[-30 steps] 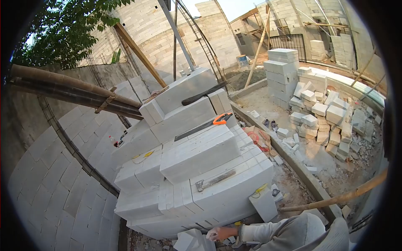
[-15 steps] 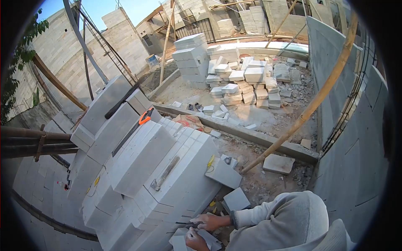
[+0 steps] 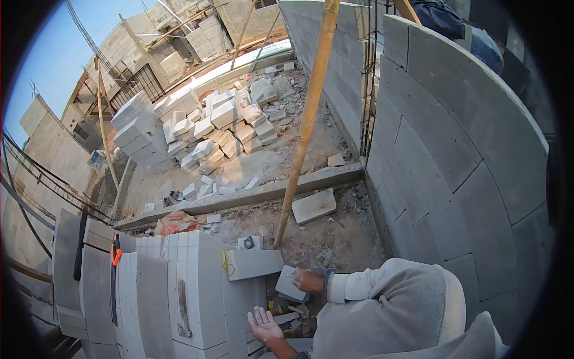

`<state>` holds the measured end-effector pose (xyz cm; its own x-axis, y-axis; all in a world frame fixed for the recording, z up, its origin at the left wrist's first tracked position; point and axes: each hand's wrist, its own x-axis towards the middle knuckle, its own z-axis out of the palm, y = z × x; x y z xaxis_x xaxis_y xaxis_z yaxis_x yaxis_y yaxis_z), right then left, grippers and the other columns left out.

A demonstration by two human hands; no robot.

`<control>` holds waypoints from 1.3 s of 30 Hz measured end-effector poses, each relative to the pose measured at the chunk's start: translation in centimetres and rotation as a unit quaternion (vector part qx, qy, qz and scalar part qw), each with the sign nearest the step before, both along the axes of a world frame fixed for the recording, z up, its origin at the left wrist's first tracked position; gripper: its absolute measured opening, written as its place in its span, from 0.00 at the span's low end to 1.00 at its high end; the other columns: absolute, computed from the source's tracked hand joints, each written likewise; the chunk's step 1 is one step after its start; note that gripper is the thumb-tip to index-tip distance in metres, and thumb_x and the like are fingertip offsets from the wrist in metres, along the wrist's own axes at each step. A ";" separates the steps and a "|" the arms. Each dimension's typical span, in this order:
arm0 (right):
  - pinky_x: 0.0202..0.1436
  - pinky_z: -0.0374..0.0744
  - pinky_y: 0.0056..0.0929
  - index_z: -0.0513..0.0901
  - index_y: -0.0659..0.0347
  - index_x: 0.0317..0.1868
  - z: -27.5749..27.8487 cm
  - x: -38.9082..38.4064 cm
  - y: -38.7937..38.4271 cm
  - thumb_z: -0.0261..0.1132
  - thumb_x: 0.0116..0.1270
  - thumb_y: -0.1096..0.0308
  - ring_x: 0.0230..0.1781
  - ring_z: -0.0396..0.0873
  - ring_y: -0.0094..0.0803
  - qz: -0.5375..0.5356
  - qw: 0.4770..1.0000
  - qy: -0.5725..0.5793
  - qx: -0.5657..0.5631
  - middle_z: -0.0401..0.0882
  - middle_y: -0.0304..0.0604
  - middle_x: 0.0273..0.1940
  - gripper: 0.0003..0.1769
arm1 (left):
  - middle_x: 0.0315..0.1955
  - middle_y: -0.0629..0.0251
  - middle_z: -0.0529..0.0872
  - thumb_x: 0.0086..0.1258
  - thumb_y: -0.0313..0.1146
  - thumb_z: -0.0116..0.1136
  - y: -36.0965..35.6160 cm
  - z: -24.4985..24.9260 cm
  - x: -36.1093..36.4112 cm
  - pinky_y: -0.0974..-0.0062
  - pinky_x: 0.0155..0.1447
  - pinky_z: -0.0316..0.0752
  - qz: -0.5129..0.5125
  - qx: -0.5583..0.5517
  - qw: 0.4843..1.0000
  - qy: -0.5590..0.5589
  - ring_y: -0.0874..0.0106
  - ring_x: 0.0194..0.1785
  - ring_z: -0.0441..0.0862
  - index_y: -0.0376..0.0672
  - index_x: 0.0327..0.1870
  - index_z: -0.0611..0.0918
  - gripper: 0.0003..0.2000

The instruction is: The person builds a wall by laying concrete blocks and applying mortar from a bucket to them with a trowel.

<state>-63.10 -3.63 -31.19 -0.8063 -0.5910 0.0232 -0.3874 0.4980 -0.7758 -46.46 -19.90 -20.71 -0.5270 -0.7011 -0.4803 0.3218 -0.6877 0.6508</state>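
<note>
My left hand [image 3: 265,326] is open, palm up with its fingers spread, beside the stacked pale blocks [image 3: 206,287]. Up and to the right of it, my right hand [image 3: 307,280] has its fingers curled in front of a small pale block [image 3: 287,286]; what they hold, if anything, is too small to make out. A longer block [image 3: 256,264] juts from the stack just above and left of my right hand. On the stack lie a hammer-like tool [image 3: 183,308] and a saw with an orange handle [image 3: 116,251].
A bamboo pole [image 3: 305,134] leans across the middle. Behind it lie a heap of blocks [image 3: 224,122] and a low concrete beam [image 3: 251,194]. A grey block wall [image 3: 442,155] stands at the right, with a person [image 3: 439,18] partly visible behind it. A loose slab [image 3: 314,206] lies on the ground.
The view has swung right. My hands, close together around a dark thin object before, have moved apart; my left hand has opened and turned palm up, and the object no longer shows clearly.
</note>
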 end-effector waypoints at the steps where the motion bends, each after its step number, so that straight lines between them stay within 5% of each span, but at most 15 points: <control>1: 0.49 0.78 0.51 0.85 0.56 0.45 -4.3 -3.0 2.2 0.58 0.69 0.59 0.43 0.81 0.56 -0.039 0.992 -0.120 0.017 0.83 0.56 0.42 0.14 | 0.67 0.51 0.73 0.74 0.52 0.53 -0.6 -0.9 1.0 0.57 0.75 0.59 -0.008 -0.058 0.996 -0.073 0.56 0.72 0.68 0.36 0.72 0.66 0.34; 3: 0.43 0.79 0.52 0.87 0.56 0.33 -5.0 -6.3 9.4 0.62 0.63 0.57 0.36 0.83 0.54 -0.096 0.987 -0.105 0.073 0.84 0.54 0.34 0.12 | 0.67 0.52 0.74 0.74 0.52 0.54 -1.6 -2.4 3.1 0.57 0.75 0.60 -0.003 -0.139 0.970 -0.199 0.56 0.71 0.69 0.36 0.72 0.67 0.34; 4: 0.44 0.80 0.50 0.88 0.57 0.34 -6.3 -7.6 12.5 0.65 0.61 0.58 0.38 0.84 0.54 -0.124 0.968 -0.125 0.179 0.86 0.55 0.35 0.12 | 0.67 0.52 0.74 0.74 0.52 0.54 -2.1 -2.8 3.7 0.57 0.75 0.60 0.017 -0.139 0.963 -0.231 0.56 0.71 0.69 0.36 0.72 0.67 0.34; 8: 0.48 0.83 0.50 0.88 0.61 0.33 -8.5 -9.4 23.6 0.69 0.57 0.59 0.42 0.86 0.55 -0.221 0.915 -0.106 0.321 0.86 0.58 0.36 0.14 | 0.66 0.52 0.74 0.74 0.51 0.54 -3.5 -3.3 5.1 0.57 0.75 0.60 0.087 -0.109 0.940 -0.310 0.56 0.71 0.69 0.36 0.72 0.68 0.33; 12: 0.53 0.83 0.49 0.87 0.62 0.37 -8.6 -9.9 28.1 0.67 0.56 0.62 0.47 0.86 0.53 -0.257 0.884 -0.141 0.363 0.86 0.61 0.41 0.13 | 0.66 0.52 0.74 0.74 0.51 0.55 -3.7 -2.7 3.3 0.57 0.75 0.60 0.095 -0.098 0.939 -0.316 0.56 0.71 0.70 0.36 0.72 0.68 0.33; 18: 0.57 0.82 0.46 0.86 0.64 0.43 -6.6 -12.9 24.3 0.66 0.57 0.66 0.50 0.84 0.56 -0.220 0.905 -0.154 0.330 0.85 0.62 0.45 0.15 | 0.66 0.53 0.74 0.74 0.50 0.55 -2.6 -2.3 -3.2 0.56 0.75 0.59 0.041 -0.112 0.953 -0.278 0.56 0.71 0.70 0.36 0.72 0.68 0.32; 23: 0.51 0.83 0.49 0.87 0.64 0.36 -6.3 -15.7 20.7 0.64 0.56 0.66 0.44 0.85 0.57 -0.100 0.948 -0.067 0.295 0.85 0.60 0.40 0.11 | 0.66 0.53 0.75 0.74 0.49 0.55 -1.2 -1.2 -8.5 0.56 0.75 0.59 -0.017 -0.121 0.962 -0.243 0.56 0.70 0.71 0.36 0.72 0.68 0.32; 26: 0.50 0.83 0.48 0.87 0.63 0.37 -8.4 -15.9 21.8 0.65 0.58 0.67 0.44 0.85 0.56 -0.144 0.950 -0.071 0.268 0.86 0.59 0.39 0.11 | 0.66 0.53 0.75 0.74 0.49 0.55 -1.3 -0.7 -10.2 0.56 0.75 0.59 -0.026 -0.122 0.964 -0.235 0.55 0.70 0.71 0.36 0.71 0.68 0.32; 31: 0.54 0.82 0.49 0.86 0.61 0.42 -2.5 -13.1 24.5 0.65 0.62 0.64 0.49 0.85 0.53 -0.209 0.909 -0.134 0.335 0.87 0.57 0.43 0.12 | 0.65 0.53 0.75 0.74 0.48 0.55 -3.0 -1.2 -10.7 0.55 0.75 0.59 -0.004 -0.117 0.964 -0.238 0.55 0.70 0.71 0.36 0.71 0.68 0.31; 35: 0.58 0.81 0.47 0.85 0.59 0.47 -5.8 -12.0 27.5 0.68 0.60 0.64 0.53 0.84 0.53 -0.272 0.881 -0.179 0.342 0.86 0.57 0.47 0.15 | 0.65 0.54 0.75 0.74 0.48 0.55 -4.6 -2.4 -9.6 0.55 0.75 0.58 0.023 -0.101 0.965 -0.242 0.55 0.70 0.72 0.36 0.71 0.68 0.31; 39: 0.54 0.82 0.50 0.84 0.64 0.42 -5.7 -11.2 28.6 0.66 0.56 0.67 0.48 0.84 0.58 -0.305 0.877 -0.145 0.341 0.85 0.62 0.43 0.13 | 0.63 0.56 0.77 0.73 0.47 0.58 -5.2 -2.9 -9.2 0.56 0.74 0.60 0.036 -0.089 0.975 -0.202 0.56 0.68 0.73 0.36 0.69 0.71 0.29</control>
